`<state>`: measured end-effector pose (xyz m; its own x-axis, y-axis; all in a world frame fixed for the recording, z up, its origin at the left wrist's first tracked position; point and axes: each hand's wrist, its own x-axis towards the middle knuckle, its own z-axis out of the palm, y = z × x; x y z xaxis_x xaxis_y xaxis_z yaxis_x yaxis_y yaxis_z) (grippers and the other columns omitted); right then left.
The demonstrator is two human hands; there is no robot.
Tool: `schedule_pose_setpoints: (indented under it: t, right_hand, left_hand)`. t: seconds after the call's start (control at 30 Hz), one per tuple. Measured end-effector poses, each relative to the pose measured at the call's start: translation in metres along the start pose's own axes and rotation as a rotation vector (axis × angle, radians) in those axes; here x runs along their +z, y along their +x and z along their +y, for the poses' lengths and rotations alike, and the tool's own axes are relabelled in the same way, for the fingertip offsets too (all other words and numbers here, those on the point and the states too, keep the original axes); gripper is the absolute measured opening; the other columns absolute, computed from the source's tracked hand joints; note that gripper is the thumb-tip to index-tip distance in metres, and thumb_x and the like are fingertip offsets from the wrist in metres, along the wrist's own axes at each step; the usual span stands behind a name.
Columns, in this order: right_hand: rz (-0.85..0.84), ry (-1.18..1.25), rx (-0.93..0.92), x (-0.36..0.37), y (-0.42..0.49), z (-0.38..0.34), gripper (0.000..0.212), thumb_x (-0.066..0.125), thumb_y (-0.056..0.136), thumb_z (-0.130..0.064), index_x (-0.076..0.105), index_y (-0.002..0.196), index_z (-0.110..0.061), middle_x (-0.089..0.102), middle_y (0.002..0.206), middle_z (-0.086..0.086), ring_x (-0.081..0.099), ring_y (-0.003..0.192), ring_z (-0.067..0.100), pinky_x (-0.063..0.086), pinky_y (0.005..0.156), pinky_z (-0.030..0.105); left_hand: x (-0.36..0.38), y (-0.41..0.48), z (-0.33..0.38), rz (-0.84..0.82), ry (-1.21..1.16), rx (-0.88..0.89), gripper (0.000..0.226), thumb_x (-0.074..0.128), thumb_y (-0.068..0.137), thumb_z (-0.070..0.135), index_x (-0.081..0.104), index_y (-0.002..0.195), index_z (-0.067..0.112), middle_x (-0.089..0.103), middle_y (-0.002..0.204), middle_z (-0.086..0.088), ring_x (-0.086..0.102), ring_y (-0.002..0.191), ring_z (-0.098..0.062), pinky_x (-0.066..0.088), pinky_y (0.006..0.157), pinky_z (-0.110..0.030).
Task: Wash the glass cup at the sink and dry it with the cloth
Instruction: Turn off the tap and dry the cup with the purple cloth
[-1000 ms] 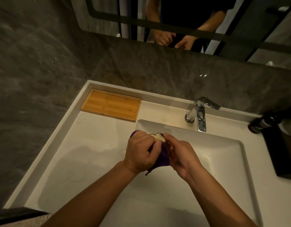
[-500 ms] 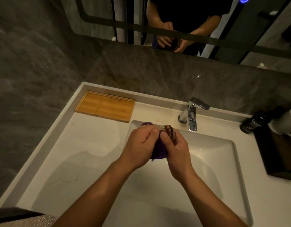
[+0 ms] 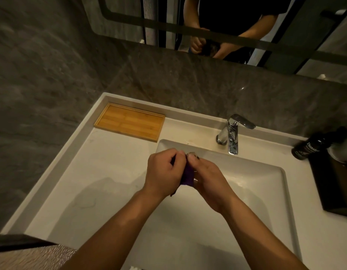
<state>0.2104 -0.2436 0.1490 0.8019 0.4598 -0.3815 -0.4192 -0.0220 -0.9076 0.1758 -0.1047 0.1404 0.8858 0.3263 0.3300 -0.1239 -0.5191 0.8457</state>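
Note:
Both hands meet over the left part of the white sink basin [image 3: 266, 184]. My left hand [image 3: 164, 172] is closed around a purple cloth [image 3: 187, 177], which shows between the two hands and hangs a little below them. My right hand [image 3: 207, 178] grips the glass cup [image 3: 193, 154]; only a small bit of its rim shows above the fingers, the rest is hidden by cloth and hands. The cloth is pressed against the cup.
A chrome faucet [image 3: 232, 133] stands behind the basin, with no water running. A bamboo tray [image 3: 129, 122] lies at the back left of the white counter [image 3: 90, 182]. A dark bottle [image 3: 307, 149] and a dark tray [image 3: 334, 188] are at the right. A mirror [image 3: 227, 26] hangs above.
The hands have stayed together over the basin, shifting the cloth around the cup. Less of the cup shows now, and the cloth hangs lower between the hands.

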Motion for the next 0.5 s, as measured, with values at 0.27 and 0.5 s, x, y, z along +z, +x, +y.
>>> schedule_pose_setpoints:
  t: [0.27,0.5]
  right_hand:
    - [-0.045,0.544,0.289,0.001,0.004,0.001,0.056,0.063,0.091,-0.054,0.077,0.117,-0.007,0.076,0.117,0.021,0.076,0.106,0.031,0.063,0.091,0.044]
    - [-0.004,0.163,0.119,-0.005,0.009,0.003,0.050,0.065,0.088,-0.051,0.081,0.114,-0.012,0.076,0.123,0.024,0.069,0.123,0.042,0.055,0.108,0.057]
  left_hand:
    - [0.006,-0.015,-0.002,0.208,-0.166,0.076,0.032,0.044,0.097,0.023,0.062,0.074,0.008,0.053,0.066,0.013,0.053,0.061,0.003,0.038,0.053,-0.010]
    - [0.000,0.008,-0.004,-0.055,0.054,0.015,0.037,0.050,0.096,0.033,0.068,0.072,0.012,0.062,0.060,0.001,0.060,0.058,-0.014,0.050,0.053,-0.036]
